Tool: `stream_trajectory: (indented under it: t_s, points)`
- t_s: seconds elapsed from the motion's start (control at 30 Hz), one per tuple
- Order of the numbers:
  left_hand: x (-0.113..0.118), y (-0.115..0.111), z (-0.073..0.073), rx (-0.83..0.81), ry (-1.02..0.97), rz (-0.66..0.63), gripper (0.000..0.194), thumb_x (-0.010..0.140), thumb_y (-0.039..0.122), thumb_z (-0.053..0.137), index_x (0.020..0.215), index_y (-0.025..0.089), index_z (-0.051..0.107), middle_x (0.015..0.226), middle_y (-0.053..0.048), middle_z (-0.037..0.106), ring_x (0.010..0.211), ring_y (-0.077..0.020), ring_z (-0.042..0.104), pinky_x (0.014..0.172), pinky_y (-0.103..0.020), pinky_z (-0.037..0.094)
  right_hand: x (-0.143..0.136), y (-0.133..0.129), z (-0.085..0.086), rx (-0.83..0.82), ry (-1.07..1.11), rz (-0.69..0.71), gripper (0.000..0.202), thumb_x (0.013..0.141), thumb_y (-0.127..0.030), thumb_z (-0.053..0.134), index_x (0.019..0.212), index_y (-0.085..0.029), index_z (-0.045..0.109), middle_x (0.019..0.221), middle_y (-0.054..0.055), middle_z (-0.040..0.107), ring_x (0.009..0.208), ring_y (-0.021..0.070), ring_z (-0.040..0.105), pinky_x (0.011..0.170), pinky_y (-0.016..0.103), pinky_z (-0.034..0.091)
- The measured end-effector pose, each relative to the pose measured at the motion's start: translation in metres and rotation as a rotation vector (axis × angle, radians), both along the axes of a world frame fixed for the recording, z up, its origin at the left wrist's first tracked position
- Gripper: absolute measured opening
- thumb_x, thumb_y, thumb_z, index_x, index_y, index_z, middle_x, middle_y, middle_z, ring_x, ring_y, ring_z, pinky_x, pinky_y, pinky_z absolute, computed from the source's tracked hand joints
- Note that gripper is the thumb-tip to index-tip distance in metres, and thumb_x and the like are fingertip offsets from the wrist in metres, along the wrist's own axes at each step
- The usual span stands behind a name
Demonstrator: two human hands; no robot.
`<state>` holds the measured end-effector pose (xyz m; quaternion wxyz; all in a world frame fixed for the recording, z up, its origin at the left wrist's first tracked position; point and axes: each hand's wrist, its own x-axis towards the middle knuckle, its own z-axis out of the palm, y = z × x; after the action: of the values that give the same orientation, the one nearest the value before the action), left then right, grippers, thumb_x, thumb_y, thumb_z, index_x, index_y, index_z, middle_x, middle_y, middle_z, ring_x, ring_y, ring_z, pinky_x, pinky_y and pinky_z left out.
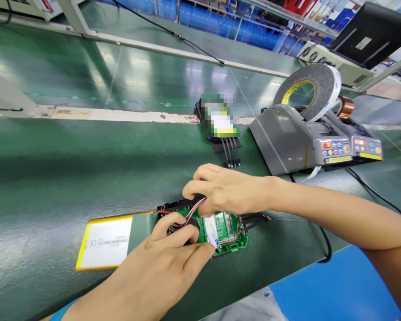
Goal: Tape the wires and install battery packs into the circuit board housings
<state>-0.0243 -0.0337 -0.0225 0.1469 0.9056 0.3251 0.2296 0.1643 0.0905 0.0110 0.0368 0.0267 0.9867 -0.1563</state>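
A green plastic housing (242, 243) with black edges lies on the bench in front of me, several wires running inside it. My left hand (173, 258) rests on its near left part, fingers bent around a dark round part and thumb against a white adhesive strip (211, 231). From above, my right hand (227, 191) reaches in with curled fingers, pinching a bundle of pink wires (195, 207); the fingertips are partly hidden. A flat white battery pack (106, 240) with yellow edges lies to the left, joined by a red lead. Black leads (258, 218) stick out of the housing's right end.
A second unit (220, 120), partly pixelated, lies beyond my hands with leads towards me. To its right stands a grey tape dispenser (287, 142) carrying a large tape roll (307, 91). A black cable (325, 240) hangs near the bench's front edge. A metal rail (130, 116) crosses behind.
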Motion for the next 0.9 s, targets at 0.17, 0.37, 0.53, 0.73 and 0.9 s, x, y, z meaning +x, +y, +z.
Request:
stream_trajectory:
  t_s: [0.17, 0.37, 0.53, 0.73, 0.9]
  points:
    - [-0.002, 0.0, -0.004, -0.002, 0.01, -0.032, 0.028, 0.082, 0.005, 0.048, 0.102, 0.021, 0.06, 0.073, 0.002, 0.055, 0.077, -0.0157, 0.046, 0.087, -0.033, 0.026, 0.013, -0.007, -0.015, -0.012, 0.189, -0.13, 0.03, 0.097, -0.024, 0.046, 0.078, -0.02, 0.069, 0.113, 0.006, 0.048, 0.093, 0.0188, 0.037, 0.079, 0.034, 0.032]
    - [-0.004, -0.001, -0.002, -0.026, 0.082, -0.032, 0.02, 0.087, 0.019, 0.054, 0.107, 0.024, 0.058, 0.076, 0.001, 0.053, 0.078, -0.0144, 0.046, 0.087, -0.032, 0.028, 0.01, -0.006, -0.015, -0.004, 0.151, -0.077, 0.029, 0.096, -0.022, 0.048, 0.081, -0.022, 0.071, 0.117, 0.005, 0.048, 0.094, 0.0187, 0.036, 0.08, 0.034, 0.032]
    - [-0.003, -0.002, -0.002, -0.014, 0.045, -0.013, 0.022, 0.089, 0.012, 0.047, 0.103, 0.023, 0.06, 0.075, 0.001, 0.053, 0.076, -0.0147, 0.045, 0.082, -0.032, 0.029, 0.003, -0.003, -0.009, 0.046, 0.098, 0.047, 0.031, 0.098, -0.02, 0.042, 0.084, -0.02, 0.07, 0.113, 0.007, 0.049, 0.089, 0.0188, 0.034, 0.08, 0.034, 0.033]
    - [-0.006, -0.005, -0.009, -0.043, 0.087, -0.032, 0.019, 0.089, 0.018, 0.051, 0.106, 0.023, 0.059, 0.083, -0.001, 0.056, 0.079, -0.0168, 0.045, 0.081, -0.034, 0.03, 0.009, -0.011, -0.02, 0.105, 0.187, 0.017, 0.029, 0.099, -0.017, 0.038, 0.089, -0.016, 0.066, 0.105, 0.009, 0.047, 0.09, 0.0185, 0.036, 0.086, 0.033, 0.034]
    - [-0.004, -0.006, -0.009, -0.03, 0.071, 0.002, 0.022, 0.087, 0.012, 0.05, 0.104, 0.023, 0.06, 0.079, -0.001, 0.055, 0.076, -0.0173, 0.044, 0.079, -0.035, 0.029, 0.017, -0.014, -0.019, 0.037, 0.145, -0.042, 0.029, 0.099, -0.019, 0.038, 0.089, -0.014, 0.065, 0.101, 0.008, 0.048, 0.088, 0.018, 0.037, 0.084, 0.033, 0.035]
